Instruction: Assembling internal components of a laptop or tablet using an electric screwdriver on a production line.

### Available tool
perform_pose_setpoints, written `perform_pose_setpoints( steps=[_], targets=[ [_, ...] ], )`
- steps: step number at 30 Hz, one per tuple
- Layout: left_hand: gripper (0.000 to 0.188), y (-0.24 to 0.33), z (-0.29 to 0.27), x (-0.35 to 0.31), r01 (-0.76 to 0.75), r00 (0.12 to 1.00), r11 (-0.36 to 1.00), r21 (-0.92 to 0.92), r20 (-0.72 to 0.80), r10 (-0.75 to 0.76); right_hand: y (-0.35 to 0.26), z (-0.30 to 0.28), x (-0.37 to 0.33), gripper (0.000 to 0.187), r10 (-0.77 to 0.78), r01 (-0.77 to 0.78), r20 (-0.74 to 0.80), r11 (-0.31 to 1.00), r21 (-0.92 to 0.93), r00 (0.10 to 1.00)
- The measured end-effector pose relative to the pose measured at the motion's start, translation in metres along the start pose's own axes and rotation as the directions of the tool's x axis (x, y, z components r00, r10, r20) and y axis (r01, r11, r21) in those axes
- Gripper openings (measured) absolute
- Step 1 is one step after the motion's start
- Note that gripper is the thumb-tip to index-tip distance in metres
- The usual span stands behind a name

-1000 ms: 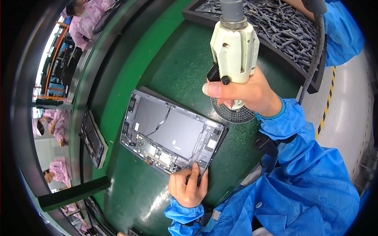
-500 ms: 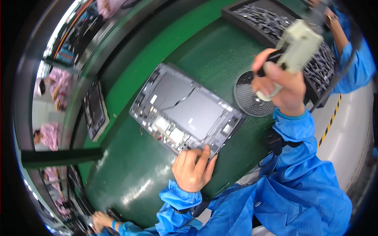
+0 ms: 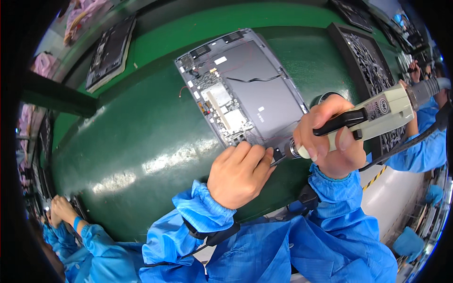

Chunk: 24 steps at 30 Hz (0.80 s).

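Head view: the opened grey device chassis [image 3: 245, 89] lies flat on the green work surface [image 3: 137, 137], its circuit boards and thin cables exposed, its near corner directly in front of the person. The left hand [image 3: 238, 174] rests at that near corner, fingers curled and pressed together with the fingertips [image 3: 264, 155] bearing on the chassis edge; whether they pinch a small part there cannot be told. The right hand [image 3: 330, 139] is wrapped tight around the barrel of a cream-coloured electric screwdriver [image 3: 373, 115], index finger laid along its black lever. The tool is held at a low tilt, its tip end pointing at the near corner of the chassis and just beside the left fingertips; the bit itself is too small to make out. A dark cable [image 3: 415, 137] runs from the tool's rear end past the right wrist. A round black dish [image 3: 325, 97] sits partly hidden behind the right hand. A black tray [image 3: 363, 52] filled with dark parts stands on the right of the surface. A second opened unit [image 3: 108, 49] lies on the far green strip at upper left. Another worker's hands [image 3: 61, 210] in blue sleeves show at lower left, and another blue-sleeved arm [image 3: 422, 151] at right.
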State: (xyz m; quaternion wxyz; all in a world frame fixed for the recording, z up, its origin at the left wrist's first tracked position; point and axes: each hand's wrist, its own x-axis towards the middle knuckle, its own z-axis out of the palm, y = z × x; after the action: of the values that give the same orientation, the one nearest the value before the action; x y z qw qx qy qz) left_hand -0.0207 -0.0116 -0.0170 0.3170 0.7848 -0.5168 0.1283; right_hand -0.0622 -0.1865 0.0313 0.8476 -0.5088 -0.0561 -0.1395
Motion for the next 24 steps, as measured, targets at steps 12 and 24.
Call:
perform_pose_setpoints(
  steps=[12,24],
  targets=[
    [0.035,-0.002,0.001,-0.002,-0.028,1.0,0.999,-0.025,0.004,0.028,0.0,0.01,-0.006,0.035,-0.041,0.049,0.053,0.985,-0.165,0.998],
    [0.033,0.003,0.0,-0.002,-0.003,1.0,1.0,-0.01,0.021,0.004,0.0,-0.018,-0.003,0.069,-0.182,0.179,0.039,0.981,0.071,0.983]
  ],
)
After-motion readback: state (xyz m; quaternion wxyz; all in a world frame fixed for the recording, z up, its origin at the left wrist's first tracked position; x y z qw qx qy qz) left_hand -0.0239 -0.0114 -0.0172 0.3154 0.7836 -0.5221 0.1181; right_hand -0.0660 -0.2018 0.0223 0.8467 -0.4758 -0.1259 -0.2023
